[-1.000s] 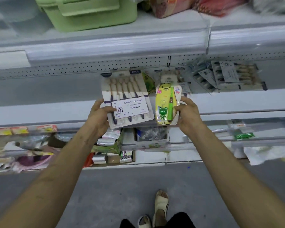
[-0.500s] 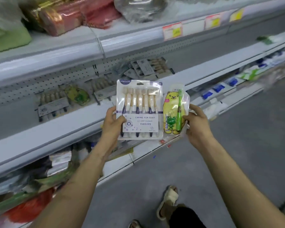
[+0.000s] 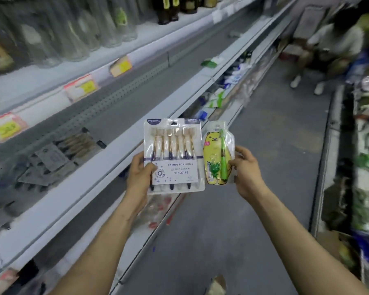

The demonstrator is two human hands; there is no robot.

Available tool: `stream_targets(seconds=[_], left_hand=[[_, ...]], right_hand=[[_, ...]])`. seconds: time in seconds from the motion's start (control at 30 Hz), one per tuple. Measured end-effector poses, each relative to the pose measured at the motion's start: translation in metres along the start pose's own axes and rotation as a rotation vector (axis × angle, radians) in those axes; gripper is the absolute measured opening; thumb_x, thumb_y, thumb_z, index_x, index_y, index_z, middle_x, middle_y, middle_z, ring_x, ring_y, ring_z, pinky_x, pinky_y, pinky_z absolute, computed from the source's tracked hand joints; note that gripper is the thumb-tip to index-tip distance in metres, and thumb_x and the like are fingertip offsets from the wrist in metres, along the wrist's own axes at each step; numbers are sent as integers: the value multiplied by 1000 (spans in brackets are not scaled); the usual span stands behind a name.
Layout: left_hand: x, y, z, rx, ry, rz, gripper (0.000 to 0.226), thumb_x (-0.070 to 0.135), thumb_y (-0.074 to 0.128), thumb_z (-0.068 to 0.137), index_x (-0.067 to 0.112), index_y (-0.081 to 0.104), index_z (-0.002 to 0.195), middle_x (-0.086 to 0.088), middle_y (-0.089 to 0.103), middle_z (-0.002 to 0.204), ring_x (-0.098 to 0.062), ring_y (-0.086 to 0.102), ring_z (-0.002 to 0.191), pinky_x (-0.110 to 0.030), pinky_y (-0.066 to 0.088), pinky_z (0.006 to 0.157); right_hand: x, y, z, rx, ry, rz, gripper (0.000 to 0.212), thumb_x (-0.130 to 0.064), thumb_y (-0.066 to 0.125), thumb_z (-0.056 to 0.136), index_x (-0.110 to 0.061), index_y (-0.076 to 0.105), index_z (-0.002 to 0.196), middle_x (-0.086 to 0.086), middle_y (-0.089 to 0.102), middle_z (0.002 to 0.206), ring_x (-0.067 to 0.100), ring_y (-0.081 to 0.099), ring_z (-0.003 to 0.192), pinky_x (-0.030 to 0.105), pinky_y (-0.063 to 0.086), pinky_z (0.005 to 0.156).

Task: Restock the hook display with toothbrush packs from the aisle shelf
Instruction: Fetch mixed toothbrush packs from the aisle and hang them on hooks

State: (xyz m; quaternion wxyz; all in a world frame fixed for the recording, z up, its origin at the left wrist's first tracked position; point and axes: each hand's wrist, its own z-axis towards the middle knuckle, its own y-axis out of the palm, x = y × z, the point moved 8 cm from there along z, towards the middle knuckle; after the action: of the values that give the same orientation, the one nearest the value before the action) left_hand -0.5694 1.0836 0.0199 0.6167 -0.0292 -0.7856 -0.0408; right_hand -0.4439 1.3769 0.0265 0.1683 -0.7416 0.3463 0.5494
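Holding both packs upright above the aisle floor (image 3: pixel 268 145), off the shelf's (image 3: pixel 77 199) front edge: left hand (image 3: pixel 140 173) clamped on six-brush pack (image 3: pixel 175 156), right hand (image 3: pixel 246 169) pinched bear pack (image 3: pixel 217 158). Risk: slick plastic and an edge-only pinch could let the bear pack slip.

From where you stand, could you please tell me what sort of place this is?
Most likely a shop aisle: long shelves with yellow price tags line the left, bottles stand on top, and the left hand holds a toothbrush six-pack, the right hand a bear pack.
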Motion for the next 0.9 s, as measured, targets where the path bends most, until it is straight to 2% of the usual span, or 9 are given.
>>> stream_targets(seconds=[0.07, 0.13, 0.23, 0.3, 0.53, 0.63, 0.7, 0.83, 0.9], left_hand=[[9, 62, 25, -59, 14, -8, 46, 4, 62, 92, 28, 62, 130, -1, 78, 113, -23, 77, 101, -40, 64, 78], [18, 117, 44, -97, 13, -14, 43, 5, 62, 93, 27, 61, 131, -1, 78, 111, -24, 77, 101, -43, 64, 80], [28, 191, 72, -150, 4, -16, 41, 8, 63, 95, 29, 61, 130, 1, 79, 109, -23, 77, 99, -41, 64, 72], [33, 237, 96, -196, 3, -8, 41, 8, 64, 95, 28, 61, 130, -1, 79, 110, -21, 77, 97, -39, 64, 70], [33, 394, 204, -337, -15, 14, 43, 2, 63, 96, 24, 61, 133, -4, 79, 111, -24, 76, 101, -42, 64, 81], [42, 482, 261, -433, -9, 15, 41, 1, 63, 96, 27, 63, 127, 2, 79, 104, -11, 76, 89, -29, 61, 69], [49, 539, 290, -484, -32, 29, 43, 0, 62, 96, 30, 63, 126, 8, 79, 97, -7, 76, 85, -24, 59, 66], [73, 661, 337, -668, -28, 105, 41, 2, 63, 94, 36, 67, 116, -2, 79, 110, -25, 75, 105, -45, 61, 92], [82, 720, 354, -730, -15, 145, 39, 2, 62, 93, 38, 69, 108, -6, 78, 111, -25, 76, 101, -51, 60, 94]], right_hand=[[-24, -33, 39, 31, -28, 2, 48, 12, 43, 92, -19, 64, 121, 11, 68, 122, 23, 69, 93, 35, 51, 66], [-45, -64, 73, 69, -45, 16, 46, 10, 46, 91, -24, 67, 114, 12, 69, 122, 29, 70, 96, 45, 51, 69], [-69, -106, 121, 141, -58, 52, 46, 12, 50, 89, -24, 67, 112, 10, 72, 116, 35, 72, 104, 60, 59, 82], [-81, -128, 153, 171, -63, 76, 46, 12, 50, 88, -21, 66, 116, 11, 72, 117, 37, 72, 108, 64, 58, 86], [-117, -186, 284, 282, -77, 143, 44, 11, 47, 90, -17, 65, 118, 13, 71, 119, 33, 72, 104, 48, 57, 75], [-145, -215, 346, 365, -96, 174, 42, 10, 47, 91, -18, 64, 118, 12, 70, 118, 31, 72, 99, 49, 57, 75], [-164, -237, 381, 438, -92, 195, 42, 8, 47, 91, -18, 63, 120, 13, 69, 116, 25, 71, 89, 41, 56, 65], [-207, -287, 442, 562, -115, 259, 39, 10, 45, 92, -19, 62, 112, 9, 69, 106, 18, 66, 72, 33, 46, 58], [-222, -314, 467, 641, -112, 260, 40, 11, 43, 91, -20, 61, 109, 4, 69, 100, 17, 65, 71, 31, 47, 56]])
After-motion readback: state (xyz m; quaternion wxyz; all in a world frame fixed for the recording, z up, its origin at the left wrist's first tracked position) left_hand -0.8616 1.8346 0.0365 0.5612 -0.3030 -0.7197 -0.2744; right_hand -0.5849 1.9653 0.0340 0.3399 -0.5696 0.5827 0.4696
